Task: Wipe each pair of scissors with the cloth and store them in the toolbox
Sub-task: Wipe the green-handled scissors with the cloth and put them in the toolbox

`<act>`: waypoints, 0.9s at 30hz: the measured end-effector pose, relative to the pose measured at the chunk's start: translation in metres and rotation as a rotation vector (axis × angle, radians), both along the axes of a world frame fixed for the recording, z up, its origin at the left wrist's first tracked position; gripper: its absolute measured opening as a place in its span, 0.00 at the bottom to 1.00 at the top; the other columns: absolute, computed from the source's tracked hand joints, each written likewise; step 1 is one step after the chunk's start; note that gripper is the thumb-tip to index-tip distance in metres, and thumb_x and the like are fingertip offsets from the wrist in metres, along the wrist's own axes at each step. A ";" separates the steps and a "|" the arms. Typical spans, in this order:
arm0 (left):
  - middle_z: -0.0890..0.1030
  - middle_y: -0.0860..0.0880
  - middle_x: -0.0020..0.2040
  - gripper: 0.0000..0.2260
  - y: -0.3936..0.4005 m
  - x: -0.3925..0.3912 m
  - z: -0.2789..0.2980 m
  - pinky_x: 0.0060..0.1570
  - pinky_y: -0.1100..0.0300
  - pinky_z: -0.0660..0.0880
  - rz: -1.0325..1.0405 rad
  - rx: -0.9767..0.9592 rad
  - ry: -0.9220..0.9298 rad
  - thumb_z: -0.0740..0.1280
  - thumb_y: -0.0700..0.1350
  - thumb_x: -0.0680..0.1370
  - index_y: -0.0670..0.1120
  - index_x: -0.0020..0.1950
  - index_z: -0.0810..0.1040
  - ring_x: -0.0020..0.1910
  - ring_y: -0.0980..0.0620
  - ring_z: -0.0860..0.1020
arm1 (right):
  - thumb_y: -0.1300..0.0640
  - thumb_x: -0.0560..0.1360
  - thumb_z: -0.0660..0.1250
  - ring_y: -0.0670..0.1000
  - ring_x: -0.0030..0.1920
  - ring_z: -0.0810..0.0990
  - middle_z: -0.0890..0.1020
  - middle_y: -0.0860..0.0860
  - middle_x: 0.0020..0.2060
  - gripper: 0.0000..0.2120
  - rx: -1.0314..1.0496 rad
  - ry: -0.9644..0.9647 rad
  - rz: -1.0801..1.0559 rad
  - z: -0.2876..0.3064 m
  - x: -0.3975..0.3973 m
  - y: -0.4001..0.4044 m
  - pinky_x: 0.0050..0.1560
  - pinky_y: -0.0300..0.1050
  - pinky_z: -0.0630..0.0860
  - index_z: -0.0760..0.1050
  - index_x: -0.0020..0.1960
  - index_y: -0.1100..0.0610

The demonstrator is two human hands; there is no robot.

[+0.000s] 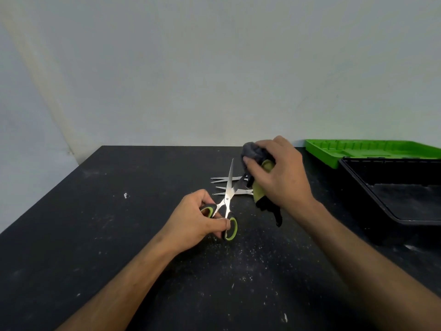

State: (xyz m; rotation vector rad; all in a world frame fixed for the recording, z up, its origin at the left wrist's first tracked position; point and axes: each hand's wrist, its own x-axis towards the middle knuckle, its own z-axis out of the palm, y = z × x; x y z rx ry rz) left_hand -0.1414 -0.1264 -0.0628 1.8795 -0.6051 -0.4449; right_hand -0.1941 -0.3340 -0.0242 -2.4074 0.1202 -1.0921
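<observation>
My left hand [195,223] grips the black-and-green handles of a pair of scissors [228,194], held above the table with the blades slightly parted and pointing away from me. My right hand [279,173] holds a bunched grey, green and black cloth [259,185] wrapped round one blade near its tip. Behind the held pair, more scissors [235,186] lie on the black table [107,235], blades pointing left and handles hidden by the cloth. The black toolbox [358,177] stands open at the right, its inside showing nothing in it.
A green plastic tray [319,151] lies behind the toolbox at the table's far right. The table top is speckled with white dust and flecks. A pale wall rises right behind the table's far edge.
</observation>
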 end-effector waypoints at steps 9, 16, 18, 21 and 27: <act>0.85 0.44 0.36 0.16 0.005 0.003 -0.002 0.35 0.56 0.80 -0.053 -0.058 -0.011 0.80 0.33 0.69 0.40 0.46 0.73 0.32 0.49 0.82 | 0.53 0.77 0.74 0.49 0.39 0.75 0.74 0.50 0.46 0.13 -0.259 0.028 0.217 -0.024 -0.003 0.022 0.36 0.49 0.79 0.80 0.59 0.58; 0.87 0.39 0.41 0.17 0.007 0.006 -0.006 0.39 0.50 0.81 -0.076 0.021 -0.011 0.81 0.36 0.69 0.43 0.46 0.73 0.35 0.44 0.85 | 0.52 0.79 0.72 0.48 0.43 0.75 0.72 0.48 0.47 0.14 -0.134 0.041 0.057 -0.021 0.016 -0.012 0.45 0.46 0.76 0.80 0.61 0.58; 0.87 0.39 0.41 0.16 0.006 0.006 -0.004 0.40 0.52 0.82 -0.079 0.033 0.003 0.80 0.36 0.70 0.43 0.47 0.73 0.36 0.44 0.85 | 0.52 0.78 0.73 0.47 0.43 0.74 0.73 0.49 0.47 0.14 -0.091 0.030 0.010 -0.018 0.015 -0.021 0.46 0.42 0.72 0.80 0.60 0.58; 0.87 0.40 0.40 0.16 0.003 0.005 -0.001 0.31 0.63 0.77 -0.064 0.037 0.019 0.80 0.36 0.71 0.42 0.46 0.73 0.32 0.51 0.84 | 0.52 0.77 0.74 0.45 0.44 0.74 0.76 0.49 0.46 0.13 -0.026 -0.026 -0.047 -0.012 0.010 -0.028 0.47 0.39 0.71 0.81 0.58 0.57; 0.87 0.42 0.37 0.15 0.001 0.001 0.001 0.20 0.66 0.66 -0.019 0.008 0.028 0.79 0.38 0.72 0.43 0.46 0.72 0.23 0.58 0.77 | 0.54 0.75 0.75 0.44 0.44 0.74 0.77 0.48 0.45 0.11 -0.054 -0.027 0.068 -0.020 -0.018 -0.009 0.46 0.29 0.69 0.81 0.55 0.56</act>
